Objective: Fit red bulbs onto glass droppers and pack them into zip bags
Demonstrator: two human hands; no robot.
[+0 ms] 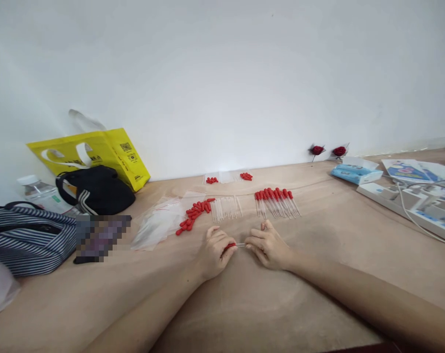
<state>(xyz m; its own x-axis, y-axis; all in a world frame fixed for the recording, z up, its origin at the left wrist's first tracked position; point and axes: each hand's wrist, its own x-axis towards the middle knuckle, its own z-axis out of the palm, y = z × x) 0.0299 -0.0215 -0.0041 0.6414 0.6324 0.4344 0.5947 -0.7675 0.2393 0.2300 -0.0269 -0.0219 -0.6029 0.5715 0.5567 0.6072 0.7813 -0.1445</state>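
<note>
My left hand [217, 251] is closed on a red rubber bulb [229, 246]. From the bulb a thin clear tube [240, 245] runs across to my right hand [265, 246], whose fingers pinch its other end. Beyond my left hand lie loose red bulbs [195, 214] in a curved pile, beside a row of bare clear tubes [226, 209]. Tubes with red bulbs on them [276, 202] lie side by side beyond my right hand. Clear plastic bags [159, 220] are stacked left of the loose bulbs.
Bags holding red bulbs [246, 176] lie by the wall. At left are a yellow bag [126, 157], a black pouch [104, 189], a bottle [41, 191] and a striped bag [34, 240]. At right are a blue tissue pack [354, 173], power strips [409, 201] and cables.
</note>
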